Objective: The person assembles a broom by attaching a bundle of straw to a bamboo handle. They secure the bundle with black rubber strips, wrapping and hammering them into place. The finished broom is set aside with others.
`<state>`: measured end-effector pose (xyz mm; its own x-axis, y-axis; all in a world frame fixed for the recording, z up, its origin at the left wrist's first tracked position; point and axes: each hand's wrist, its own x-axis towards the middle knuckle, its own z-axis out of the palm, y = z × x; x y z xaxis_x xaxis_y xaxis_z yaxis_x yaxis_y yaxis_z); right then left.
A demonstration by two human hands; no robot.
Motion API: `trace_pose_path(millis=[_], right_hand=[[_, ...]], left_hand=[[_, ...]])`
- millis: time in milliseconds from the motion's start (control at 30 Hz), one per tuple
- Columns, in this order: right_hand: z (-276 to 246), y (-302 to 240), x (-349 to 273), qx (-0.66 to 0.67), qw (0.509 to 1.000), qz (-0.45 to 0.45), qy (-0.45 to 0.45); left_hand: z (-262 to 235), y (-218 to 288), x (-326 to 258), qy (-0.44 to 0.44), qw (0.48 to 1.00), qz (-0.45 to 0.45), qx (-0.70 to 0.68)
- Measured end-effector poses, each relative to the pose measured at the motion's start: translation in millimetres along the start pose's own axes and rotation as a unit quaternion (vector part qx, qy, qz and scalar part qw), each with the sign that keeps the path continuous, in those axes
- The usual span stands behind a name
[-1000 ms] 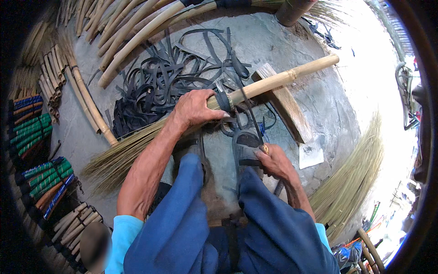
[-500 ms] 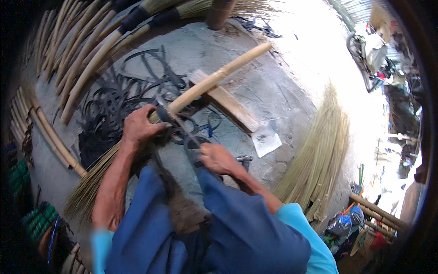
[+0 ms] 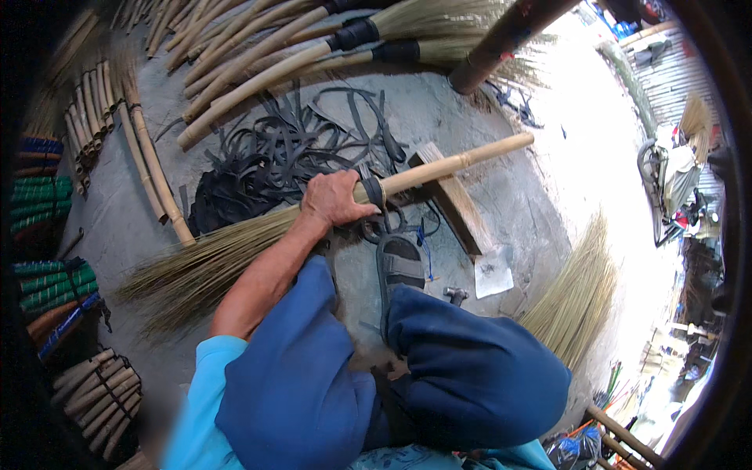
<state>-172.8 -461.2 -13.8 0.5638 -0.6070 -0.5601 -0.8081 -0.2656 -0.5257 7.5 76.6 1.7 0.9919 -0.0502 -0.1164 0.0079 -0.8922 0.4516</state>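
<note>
My left hand [image 3: 335, 197] is wrapped round the neck of a broom [image 3: 458, 162], just where the straw meets the bamboo handle. The handle points up and to the right, passing over a wooden block [image 3: 464, 213]. Straw bristles [image 3: 215, 254] spread out to the lower left beneath my forearm. Beside my thumb, a black rubber strip [image 3: 373, 190] circles the neck. My right hand is out of sight; only part of the blue sleeve on that side shows at the bottom edge.
Tangled black rubber strips [image 3: 262, 160] lie beyond my left hand. My sandalled foot [image 3: 402, 262] is below the handle, near a hammer [image 3: 455, 295] and a white sheet [image 3: 493, 272]. Loose straw [image 3: 576, 294] lies at right. Finished brooms [image 3: 352, 35] line the back by a post [image 3: 501, 47].
My right hand has left the strip by the broom's neck and gone out of view. My left hand keeps its hold on the broom. The whole view has shifted, with surroundings appearing further right.
</note>
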Motion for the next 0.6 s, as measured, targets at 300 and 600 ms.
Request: trace_pose_path(millis=[300, 600], right_hand=[[-8.4, 4.4, 23.7, -0.019, 0.999, -0.05, -0.01], [-28.5, 3.6, 48.7, 0.04, 0.995, -0.09, 0.004]], left_hand=[[14.8, 1.5, -17.8, -0.041, 0.999, 0.022, 0.022], [21.4, -5.0, -49.6, -0.037, 0.996, 0.071, 0.05]])
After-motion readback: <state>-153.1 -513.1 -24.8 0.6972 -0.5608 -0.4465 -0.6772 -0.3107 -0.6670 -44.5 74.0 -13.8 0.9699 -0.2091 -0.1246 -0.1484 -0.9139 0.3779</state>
